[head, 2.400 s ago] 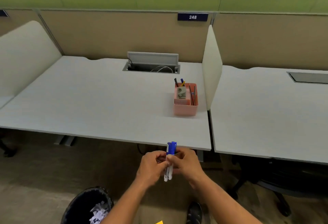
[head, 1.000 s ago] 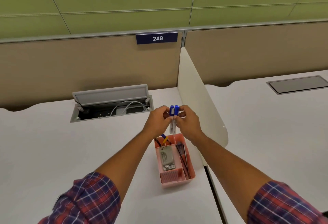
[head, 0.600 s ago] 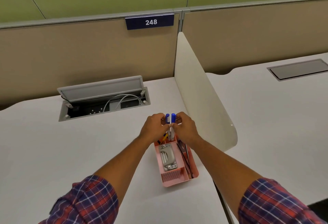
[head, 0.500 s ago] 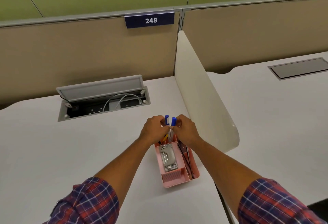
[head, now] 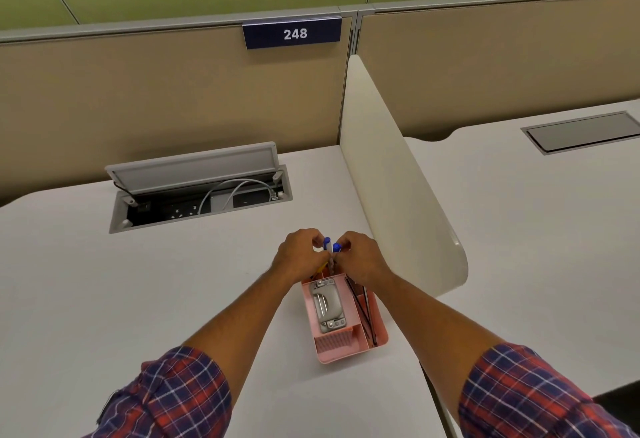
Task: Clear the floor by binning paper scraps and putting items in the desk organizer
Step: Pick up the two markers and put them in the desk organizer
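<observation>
A pink desk organizer [head: 349, 351] stands on the white desk [head: 138, 299] beside the divider. A grey stapler [head: 327, 306] lies in its middle compartment and dark pencils [head: 362, 309] lie in its right slot. Two blue-capped markers [head: 330, 247] stand upright over the organizer's far compartment, only their caps showing. My left hand [head: 299, 257] pinches the left marker and my right hand [head: 360, 259] pinches the right one. The marker bodies are hidden behind my fingers.
A cream divider panel [head: 398, 195] rises just right of the organizer. An open cable hatch [head: 197, 191] with a white cable sits at the desk's back. A second desk [head: 536, 229] lies to the right, with a closed hatch [head: 581, 131].
I came from the floor up to the desk with the markers. Over the last second both hands have lowered them into the organizer's far compartment, so less of each marker shows.
</observation>
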The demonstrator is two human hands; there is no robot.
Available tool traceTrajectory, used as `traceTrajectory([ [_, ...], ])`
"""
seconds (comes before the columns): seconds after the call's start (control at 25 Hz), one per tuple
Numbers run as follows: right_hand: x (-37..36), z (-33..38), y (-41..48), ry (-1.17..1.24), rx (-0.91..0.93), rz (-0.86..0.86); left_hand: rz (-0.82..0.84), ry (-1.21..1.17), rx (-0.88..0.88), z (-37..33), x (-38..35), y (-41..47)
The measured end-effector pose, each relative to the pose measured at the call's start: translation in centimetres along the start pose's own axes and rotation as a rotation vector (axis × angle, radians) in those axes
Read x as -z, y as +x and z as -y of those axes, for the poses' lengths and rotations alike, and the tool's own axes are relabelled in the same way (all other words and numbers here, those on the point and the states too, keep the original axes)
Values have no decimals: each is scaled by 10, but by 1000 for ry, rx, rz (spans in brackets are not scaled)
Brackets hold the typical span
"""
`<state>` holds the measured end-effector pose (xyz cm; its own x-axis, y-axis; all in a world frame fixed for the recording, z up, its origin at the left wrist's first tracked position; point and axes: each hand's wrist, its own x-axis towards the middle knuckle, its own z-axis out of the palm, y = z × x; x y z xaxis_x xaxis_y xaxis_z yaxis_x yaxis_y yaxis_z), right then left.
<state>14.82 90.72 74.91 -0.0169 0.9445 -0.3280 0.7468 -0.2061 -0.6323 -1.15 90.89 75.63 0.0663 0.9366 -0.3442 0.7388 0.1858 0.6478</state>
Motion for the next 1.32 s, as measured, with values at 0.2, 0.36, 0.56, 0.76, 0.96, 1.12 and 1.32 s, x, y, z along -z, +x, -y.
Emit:
traceTrajectory([
  [0.2, 4, -7, -10, 16, -15, -8, -16, -11, -4, 3, 0, -10],
  [0.36, 12, -14, -34, 10, 30, -83, -97, -13, 0, 2, 2, -34],
  [0.56, 26, -24, -75, -26, 126, -102, -246, -16, 47, -1, 2, -93],
  [0.76, 33, -32, -136, -135, 321, -127, -338, 59, 92, -10, -19, -169],
  [0.96, 38, -67, -212, -217, 520, -95, -438, 100, 148, -25, -72, -268],
  [1.12, 26, -120, -280, -340, 635, -98, -526, 96, 219, -24, -135, -356],
  [1.32, -4, -181, -362, -454, 684, 59, -502, 122, 338, -6, -210, -469],
])
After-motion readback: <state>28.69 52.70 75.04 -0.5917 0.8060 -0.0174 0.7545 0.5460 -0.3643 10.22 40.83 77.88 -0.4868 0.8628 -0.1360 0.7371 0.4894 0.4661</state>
